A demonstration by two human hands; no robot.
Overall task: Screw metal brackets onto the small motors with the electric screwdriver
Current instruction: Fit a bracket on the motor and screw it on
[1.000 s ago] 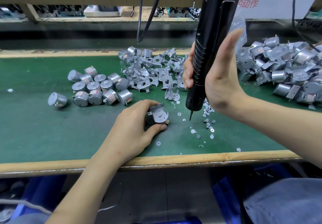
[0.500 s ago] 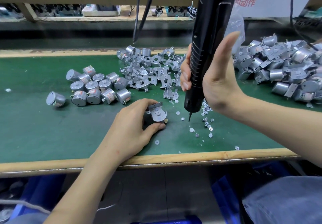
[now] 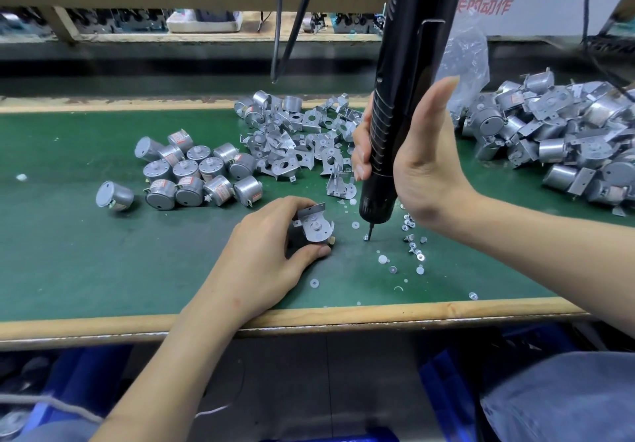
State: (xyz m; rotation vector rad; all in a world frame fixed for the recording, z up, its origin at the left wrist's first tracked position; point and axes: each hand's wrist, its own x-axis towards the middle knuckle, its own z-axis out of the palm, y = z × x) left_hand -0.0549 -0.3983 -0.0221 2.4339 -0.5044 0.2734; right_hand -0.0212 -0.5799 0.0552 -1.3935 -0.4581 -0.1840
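A bracket (image 3: 314,230) is held on a small motor (image 3: 292,239) by the left hand (image 3: 264,256), curled round both on the desk (image 3: 103,270). The electric screwdriver (image 3: 402,98), gripped by the right hand (image 3: 422,163), is best kept upright over the loose screw (image 3: 367,237). The motor body is mostly hidden; bit-to-screw contact cannot be made out

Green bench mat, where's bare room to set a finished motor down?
Bare: the front-left stretch between the loose silver round motors, the wooden front edge and the left hand. Crowded: grey metal bracket pile, far-right heap of bracketed motors, scattered small screws and white washers.
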